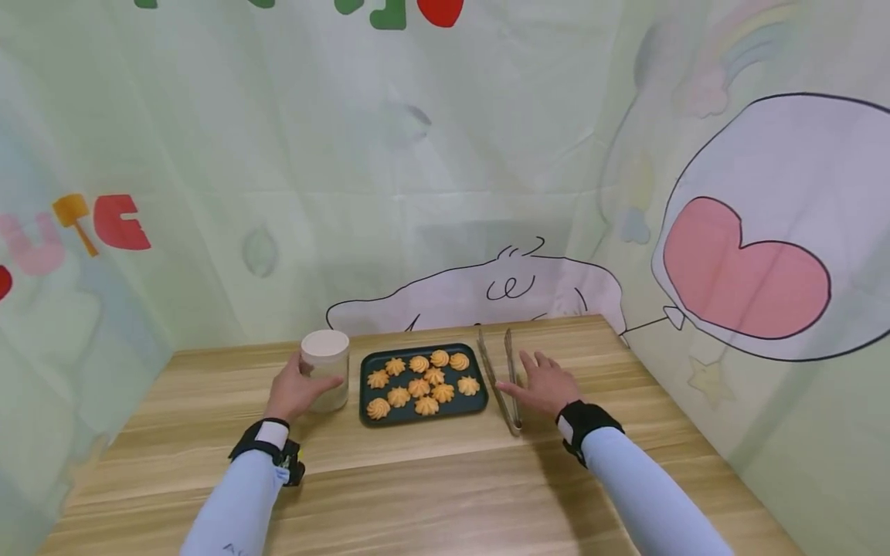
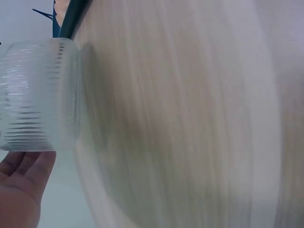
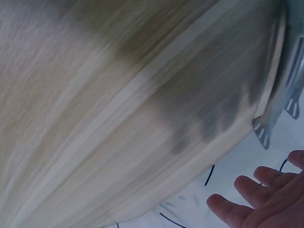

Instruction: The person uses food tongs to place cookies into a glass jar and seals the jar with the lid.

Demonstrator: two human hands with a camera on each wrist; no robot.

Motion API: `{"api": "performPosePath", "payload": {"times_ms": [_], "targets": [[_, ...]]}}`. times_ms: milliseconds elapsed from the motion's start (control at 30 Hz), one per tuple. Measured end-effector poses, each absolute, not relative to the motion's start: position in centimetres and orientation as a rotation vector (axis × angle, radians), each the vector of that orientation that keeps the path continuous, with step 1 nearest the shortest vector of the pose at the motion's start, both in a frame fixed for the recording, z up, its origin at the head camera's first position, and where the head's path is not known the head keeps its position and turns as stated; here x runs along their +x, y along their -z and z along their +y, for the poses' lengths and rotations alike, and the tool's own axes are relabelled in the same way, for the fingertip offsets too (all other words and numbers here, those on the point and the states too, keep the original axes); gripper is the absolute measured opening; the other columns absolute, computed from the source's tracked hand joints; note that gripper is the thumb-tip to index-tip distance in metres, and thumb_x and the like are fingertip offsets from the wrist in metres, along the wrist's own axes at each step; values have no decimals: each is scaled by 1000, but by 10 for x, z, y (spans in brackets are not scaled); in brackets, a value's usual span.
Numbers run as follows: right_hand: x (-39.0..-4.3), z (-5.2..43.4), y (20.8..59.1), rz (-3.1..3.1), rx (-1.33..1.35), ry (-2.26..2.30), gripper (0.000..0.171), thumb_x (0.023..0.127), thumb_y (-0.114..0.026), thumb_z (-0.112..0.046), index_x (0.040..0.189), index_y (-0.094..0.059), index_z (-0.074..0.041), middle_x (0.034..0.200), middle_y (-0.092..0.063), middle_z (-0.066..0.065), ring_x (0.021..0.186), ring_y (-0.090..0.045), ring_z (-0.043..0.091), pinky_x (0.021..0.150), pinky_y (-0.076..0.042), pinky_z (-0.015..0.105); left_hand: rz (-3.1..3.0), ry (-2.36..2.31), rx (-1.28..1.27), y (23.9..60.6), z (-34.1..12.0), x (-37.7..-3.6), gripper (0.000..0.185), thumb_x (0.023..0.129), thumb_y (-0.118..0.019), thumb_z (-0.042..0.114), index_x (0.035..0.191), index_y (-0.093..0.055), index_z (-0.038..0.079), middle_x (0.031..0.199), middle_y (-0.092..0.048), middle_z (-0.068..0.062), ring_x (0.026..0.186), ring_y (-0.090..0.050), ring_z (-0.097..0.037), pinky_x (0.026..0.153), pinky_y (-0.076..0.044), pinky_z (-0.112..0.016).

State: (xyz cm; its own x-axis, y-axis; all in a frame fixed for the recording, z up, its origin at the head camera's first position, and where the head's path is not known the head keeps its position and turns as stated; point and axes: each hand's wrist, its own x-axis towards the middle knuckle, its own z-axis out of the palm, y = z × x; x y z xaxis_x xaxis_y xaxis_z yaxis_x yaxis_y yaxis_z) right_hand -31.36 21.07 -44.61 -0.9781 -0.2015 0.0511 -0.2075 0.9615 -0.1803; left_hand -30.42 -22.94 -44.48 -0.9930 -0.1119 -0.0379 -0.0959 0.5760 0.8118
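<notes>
My left hand [image 1: 293, 390] grips a clear ribbed jar [image 2: 35, 97] with a white lid [image 1: 324, 344], at the left of the tray. The jar is upright, thumb across its near side and the other fingers around the far side. My right hand [image 1: 548, 388] hovers at the right side of metal tongs [image 1: 515, 425], fingers spread and relaxed, thumb over one arm of them. In the right wrist view the tongs' slotted tips [image 3: 262, 133] show beyond the extended fingers [image 3: 247, 187]. The tongs lie spread, tips away from me.
Between the hands a dark rectangular tray [image 1: 389, 419] holds several swirled golden cookies [image 1: 419, 387]. Everything stands on a wood-grain table [image 1: 417, 494]. Printed cloth walls [image 1: 445, 154] close in the table's back and sides.
</notes>
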Motion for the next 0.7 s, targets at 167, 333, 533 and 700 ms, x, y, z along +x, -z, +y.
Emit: {"api": "performPosePath", "payload": {"times_ms": [167, 333, 533, 700], "targets": [[-308, 200, 443, -3068, 340, -386, 89, 91, -50, -66, 151, -34, -2, 151, -35, 33, 136, -39, 53, 103, -41, 64, -2772, 1443, 129, 439, -228, -295, 109, 79, -79, 46, 155, -14, 4, 156, -29, -27, 142, -33, -46, 113, -33, -60], [-302, 186, 436, -3070, 349, -526, 91, 91, -49, -67, 153, -30, -3, 154, -32, 32, 139, -36, 50, 107, -39, 61, -2756, 1444, 63, 432, -225, -285, 110, 78, -80, 44, 155, -13, 3, 153, -33, -28, 138, -37, -44, 112, -33, -61], [-293, 167, 431, -3063, 364, -677, 93, 90, -49, -69, 155, -27, -6, 157, -28, 28, 142, -34, 47, 110, -36, 60, -2760, 1439, -27, 426, -210, -272, 109, 76, -82, 41, 152, -17, 0, 150, -38, -29, 135, -41, -45, 109, -36, -62], [-285, 154, 429, -3020, 399, -744, 90, 91, -49, -67, 154, -28, -6, 157, -30, 25, 142, -35, 45, 110, -37, 59, -2742, 1473, -139, 424, -190, -263, 105, 73, -86, 34, 151, -22, 1, 148, -42, -26, 135, -43, -45, 108, -37, -63]]}}
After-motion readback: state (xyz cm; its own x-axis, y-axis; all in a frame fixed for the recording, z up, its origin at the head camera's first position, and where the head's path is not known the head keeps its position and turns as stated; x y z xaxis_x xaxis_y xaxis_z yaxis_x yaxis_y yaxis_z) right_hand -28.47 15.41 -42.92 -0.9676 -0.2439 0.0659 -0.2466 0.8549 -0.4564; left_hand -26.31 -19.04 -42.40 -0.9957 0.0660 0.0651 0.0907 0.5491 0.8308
